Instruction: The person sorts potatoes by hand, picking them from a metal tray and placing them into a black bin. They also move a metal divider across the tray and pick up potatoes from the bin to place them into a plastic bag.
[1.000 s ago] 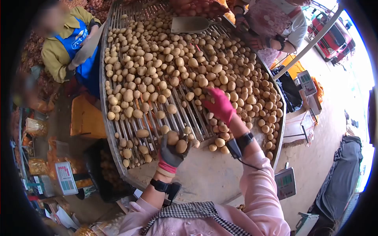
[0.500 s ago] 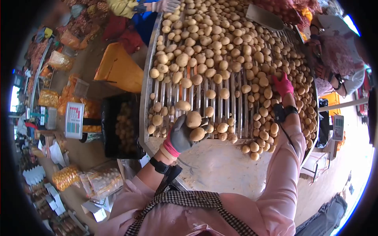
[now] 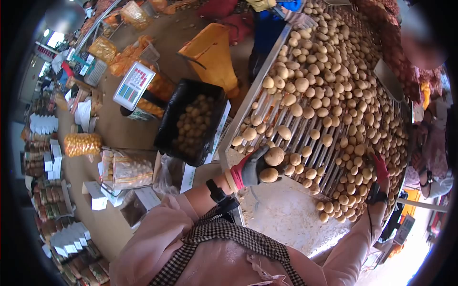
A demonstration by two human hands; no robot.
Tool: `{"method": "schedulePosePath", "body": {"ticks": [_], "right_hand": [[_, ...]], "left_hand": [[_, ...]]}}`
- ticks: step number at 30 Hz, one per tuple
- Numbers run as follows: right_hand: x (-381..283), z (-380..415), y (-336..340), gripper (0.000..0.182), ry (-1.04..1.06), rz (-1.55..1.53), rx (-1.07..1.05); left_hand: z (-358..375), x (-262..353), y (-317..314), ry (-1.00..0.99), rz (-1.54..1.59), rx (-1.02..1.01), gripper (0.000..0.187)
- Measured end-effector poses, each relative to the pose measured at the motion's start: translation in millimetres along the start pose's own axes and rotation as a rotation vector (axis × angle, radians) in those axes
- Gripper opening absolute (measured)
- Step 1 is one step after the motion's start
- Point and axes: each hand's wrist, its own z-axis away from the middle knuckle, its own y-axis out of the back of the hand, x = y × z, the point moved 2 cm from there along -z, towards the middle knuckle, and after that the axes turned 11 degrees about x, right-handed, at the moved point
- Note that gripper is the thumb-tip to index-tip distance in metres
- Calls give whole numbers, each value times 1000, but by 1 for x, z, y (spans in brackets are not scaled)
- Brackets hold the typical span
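Two potatoes (image 3: 274, 156) lie in cupped left grip (image 3: 252, 169).

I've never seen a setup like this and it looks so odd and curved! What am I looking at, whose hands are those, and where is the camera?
There is no robot here: both hands belong to a person. The camera is worn on that person's head, looking forward and down, so you see their own arms reaching out, bent by the wide lens.

In front is a metal table, partly slatted, with many loose potatoes on it. The left hand, gloved, holds two potatoes. The right hand, in a pink glove, is among the potatoes; whether it grips one is hard to tell.

To the left are a black crate with potatoes inside and a scale. A co-worker's hand is at the far edge.
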Motion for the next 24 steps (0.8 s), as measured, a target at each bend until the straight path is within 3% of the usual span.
{"method": "schedulePosePath", "body": {"ticks": [1, 2, 4, 5, 7, 9, 13, 15, 17, 18, 19, 21, 23, 24], "right_hand": [[1, 12, 1, 73, 0, 21, -33], [-3, 13, 3, 72, 0, 36, -67], [3, 7, 13, 70, 5, 62, -135], [1, 11, 15, 68, 9, 80, -163], [-37, 27, 7, 66, -5, 135, -211], [-26, 30, 3, 59, -3, 221, -176], [-69, 58, -12, 55, -52, -27, -204], [-65, 60, -16, 56, -94, 36, -217], [-70, 66, -22, 57, 111, 81, -325], [-96, 81, -24, 61, -86, 158, -331], [-98, 85, -34, 61, -74, 172, -332], [-104, 95, -54, 64, 166, 642, 30], [-185, 147, -86, 57, 277, 449, 269], [-213, 168, -108, 49, 330, 247, 241]], "left_hand": [[3, -6, 11, 349, 493, 35, 60], [10, -10, 19, 339, 492, 49, 60], [26, 1, 29, -193, -407, 121, 60], [33, 9, 33, -202, -412, 133, 60], [45, 14, 35, 350, 512, 170, 62], [61, 16, 46, 368, 491, 236, 72], [84, 23, 62, 314, 597, 196, 83], [98, 35, 58, 281, 580, 353, 82], [107, 37, 73, 276, 604, 329, 80], [112, 36, 81, 272, 621, 306, 78], [119, 36, 88, 258, 632, 302, 78], [135, 37, 102, 166, 599, 323, 68], [155, 46, 107, 84, 629, 249, 58], [165, 50, 114, 3, 482, 353, 56]]}}
